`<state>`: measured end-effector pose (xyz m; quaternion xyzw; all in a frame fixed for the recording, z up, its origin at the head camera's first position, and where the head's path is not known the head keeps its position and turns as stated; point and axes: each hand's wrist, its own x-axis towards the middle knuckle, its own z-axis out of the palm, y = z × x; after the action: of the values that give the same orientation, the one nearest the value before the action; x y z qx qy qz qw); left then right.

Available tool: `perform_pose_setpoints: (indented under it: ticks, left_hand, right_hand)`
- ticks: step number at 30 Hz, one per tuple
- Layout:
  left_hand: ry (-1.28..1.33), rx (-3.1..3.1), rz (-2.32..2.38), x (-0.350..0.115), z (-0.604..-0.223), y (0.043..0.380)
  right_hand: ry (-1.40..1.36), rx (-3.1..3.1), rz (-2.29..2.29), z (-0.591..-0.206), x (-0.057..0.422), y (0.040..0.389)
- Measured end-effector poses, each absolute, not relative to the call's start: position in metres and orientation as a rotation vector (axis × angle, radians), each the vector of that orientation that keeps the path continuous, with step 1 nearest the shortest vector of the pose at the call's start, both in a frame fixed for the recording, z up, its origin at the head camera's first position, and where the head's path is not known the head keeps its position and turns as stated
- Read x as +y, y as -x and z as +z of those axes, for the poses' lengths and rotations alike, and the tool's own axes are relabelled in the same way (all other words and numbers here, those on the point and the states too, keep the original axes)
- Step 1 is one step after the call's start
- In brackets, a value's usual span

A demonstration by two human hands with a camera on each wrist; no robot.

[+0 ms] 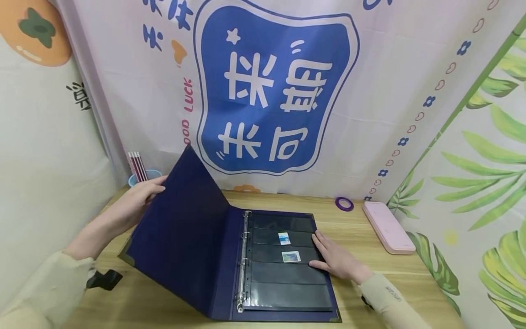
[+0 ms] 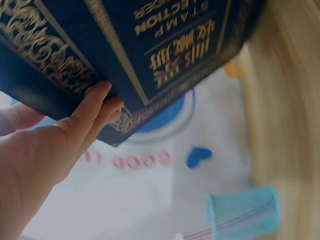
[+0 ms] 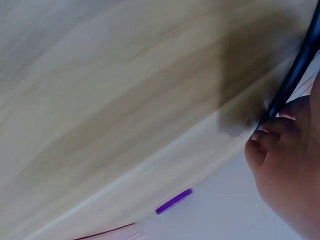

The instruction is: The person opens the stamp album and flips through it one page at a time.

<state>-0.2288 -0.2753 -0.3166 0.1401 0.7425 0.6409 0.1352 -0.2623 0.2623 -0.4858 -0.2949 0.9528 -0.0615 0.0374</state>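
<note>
Nearest the wearer, the pale sleeves (image 1: 45, 292) are reaching in from both lower corners. Between them, an open dark-blue binder (image 1: 231, 260) is lying on the wooden tabletop (image 1: 351, 233), its spine left of its pocket page and its front cover (image 1: 181, 233) tilting up to the left. The left hand (image 1: 137, 198) is pinching this cover at its free outer edge, toward the far corner: the thumb is showing on the inner face, while the fingers are pressing the gold-printed outer face, so that the binder's body is lying to the right of this grip. The right hand (image 1: 338, 259) is resting at the opposite edge, its fingers lying extended and its thumb standing apart; the binder is lying to its left, with the fingertips and thumb touching the border of the black pocket page (image 1: 289, 274). Inside that page, two stamps are showing near its middle, the lower stamp (image 1: 291, 257) and, just beyond it, the upper stamp (image 1: 284, 238). Farther right, a pink case (image 1: 388, 227) is lying near a purple ring (image 3: 173, 201). Beyond the left hand, a blue cup (image 1: 154, 174) is holding pencils (image 1: 138, 167). Farthest, a printed cloth (image 1: 370, 114) is hanging.
</note>
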Motion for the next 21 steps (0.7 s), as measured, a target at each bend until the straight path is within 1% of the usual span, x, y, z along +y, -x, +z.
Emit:
perform_pose_setpoints:
  ticks: [3, 8, 10, 14, 21]
  left_hand:
    - [-0.404, 2.201, 1.800, -0.298, -0.328, 0.230]
    - [-0.557, 2.082, 1.843, -0.335, -0.357, 0.236]
    - [-0.537, 2.112, 1.786, -0.344, -0.366, 0.235]
    - [-0.425, 2.216, 1.630, -0.351, -0.382, 0.233]
    - [-0.404, 2.211, 1.558, -0.357, -0.412, 0.230]
  right_hand:
    - [0.919, 2.932, -0.190, -0.485, 0.270, 0.263]
    - [0.887, 2.921, -0.204, -0.482, 0.279, 0.263]
    - [0.865, 2.911, -0.211, -0.481, 0.282, 0.263]
    - [0.857, 2.915, -0.191, -0.483, 0.288, 0.263]
    - [0.901, 2.931, -0.185, -0.482, 0.297, 0.264]
